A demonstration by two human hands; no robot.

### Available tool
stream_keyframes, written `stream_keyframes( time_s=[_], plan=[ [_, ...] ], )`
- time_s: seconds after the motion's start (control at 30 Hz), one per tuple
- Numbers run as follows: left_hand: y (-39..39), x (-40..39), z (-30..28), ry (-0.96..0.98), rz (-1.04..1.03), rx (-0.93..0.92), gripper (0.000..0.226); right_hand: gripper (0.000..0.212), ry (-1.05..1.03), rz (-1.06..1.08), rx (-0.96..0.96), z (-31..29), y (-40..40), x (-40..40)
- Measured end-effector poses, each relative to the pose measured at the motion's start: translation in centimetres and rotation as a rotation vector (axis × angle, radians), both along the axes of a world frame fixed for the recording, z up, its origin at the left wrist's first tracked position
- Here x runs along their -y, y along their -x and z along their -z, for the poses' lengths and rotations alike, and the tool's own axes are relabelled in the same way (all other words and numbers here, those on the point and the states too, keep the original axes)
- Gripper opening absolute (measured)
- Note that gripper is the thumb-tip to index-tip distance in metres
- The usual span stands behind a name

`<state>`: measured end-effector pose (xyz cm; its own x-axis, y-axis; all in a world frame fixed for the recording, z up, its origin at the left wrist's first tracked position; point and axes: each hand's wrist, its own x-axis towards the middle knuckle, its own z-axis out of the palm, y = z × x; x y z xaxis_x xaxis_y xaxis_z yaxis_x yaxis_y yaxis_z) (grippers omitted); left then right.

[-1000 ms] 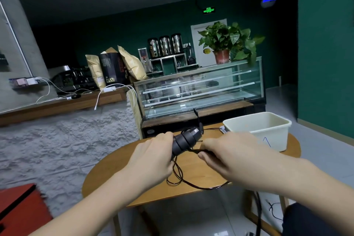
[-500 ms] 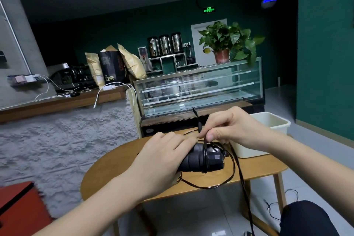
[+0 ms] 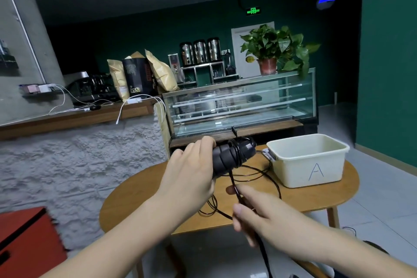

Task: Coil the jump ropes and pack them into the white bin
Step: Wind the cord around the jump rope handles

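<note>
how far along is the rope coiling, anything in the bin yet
Partly done. A few turns of black cord are already wound around the jump rope handles, held in the left hand. The right hand pinches the cord to feed the next wrap. Loose loops remain on the round wooden table, and cord trails off its edge. The visible inside of the white bin shows no rope.

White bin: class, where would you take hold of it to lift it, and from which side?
Grip the white bin by its flared rim at the two short ends, coming from above. The rim overhangs the tapering walls, and the open top looks empty.
</note>
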<state>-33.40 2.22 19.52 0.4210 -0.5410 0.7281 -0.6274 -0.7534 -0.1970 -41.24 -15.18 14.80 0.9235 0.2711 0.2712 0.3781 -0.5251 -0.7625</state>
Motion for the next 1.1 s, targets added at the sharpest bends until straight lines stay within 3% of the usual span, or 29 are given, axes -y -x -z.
stream_keyframes(
  time_s=[0.27, 0.43, 0.53, 0.6, 0.83, 1.1],
  plan=[
    [-1.5, -0.4, 1.7, -0.131, -0.095, 0.062, 0.061, 0.027, 0.342, 0.194, 0.316, -4.3, 4.0, 0.6],
    [-1.2, -0.7, 2.5, -0.177, 0.007, 0.089, 0.053, 0.027, 0.397, 0.222, 0.48, -5.9, 3.0, 2.5],
    [-0.7, -1.1, 2.6, -0.203, 0.115, 0.113, 0.037, 0.031, 0.415, 0.159, 0.509, -6.8, 1.3, 3.9],
    [-0.3, -1.1, 2.7, -0.231, 0.181, 0.12, 0.026, 0.026, 0.379, 0.092, 0.474, -7.2, 0.0, 4.8],
    [0.3, -1.2, 2.2, -0.22, 0.382, 0.104, 0.031, 0.023, 0.105, -0.063, 0.324, -6.7, -3.3, 6.3],
    [0.9, -0.7, 1.8, -0.092, 0.532, 0.145, 0.032, 0.016, -0.291, -0.116, 0.193, -0.8, -3.2, 3.9]
  ],
)
